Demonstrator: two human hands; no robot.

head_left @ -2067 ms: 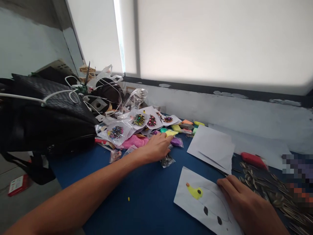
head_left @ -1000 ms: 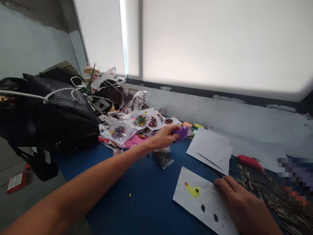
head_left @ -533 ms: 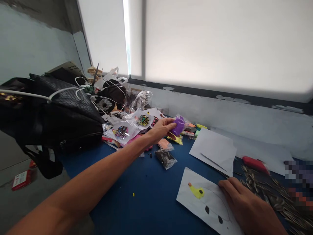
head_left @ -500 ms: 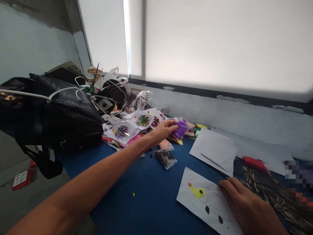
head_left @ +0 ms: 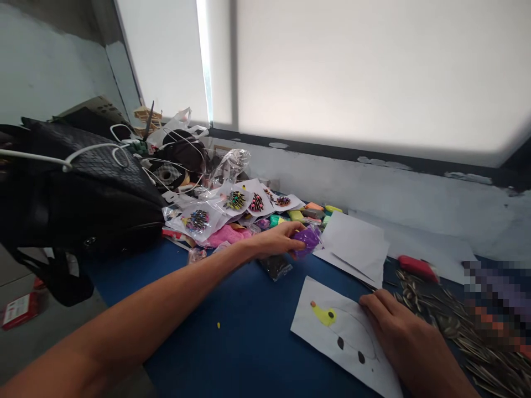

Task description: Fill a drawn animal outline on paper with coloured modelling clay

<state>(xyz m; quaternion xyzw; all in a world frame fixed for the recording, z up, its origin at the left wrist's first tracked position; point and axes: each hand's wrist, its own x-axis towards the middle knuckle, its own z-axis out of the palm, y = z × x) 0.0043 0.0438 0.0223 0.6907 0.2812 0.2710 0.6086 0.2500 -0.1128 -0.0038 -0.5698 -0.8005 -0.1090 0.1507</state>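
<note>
My left hand (head_left: 286, 239) reaches across the blue table and pinches a clear packet of purple clay (head_left: 307, 240). Beneath that hand lies a packet of black clay (head_left: 277, 267), partly covered by it. My right hand (head_left: 404, 331) rests on the right edge of a white paper (head_left: 315, 331), fingers bent, and I cannot make out whether they grip anything. The paper carries a pencil outline with a yellow clay head (head_left: 323, 315), an orange tip, a dark eye and dark feet. A small yellow bit (head_left: 218, 325) sits on the table left of it.
White sheets (head_left: 357, 243) lie behind the drawing. Sunflower seeds (head_left: 477, 342) and a red packet (head_left: 418, 268) are at the right. Finished seed pictures (head_left: 198, 221), pink clay (head_left: 228, 235) and several other packets fill the back. A black bag (head_left: 124, 210) stands at the left.
My left hand has brought the purple clay packet away from the back pile, nearer to me and the white sheets. My right hand stays at the drawing. The view has shifted slightly right.
</note>
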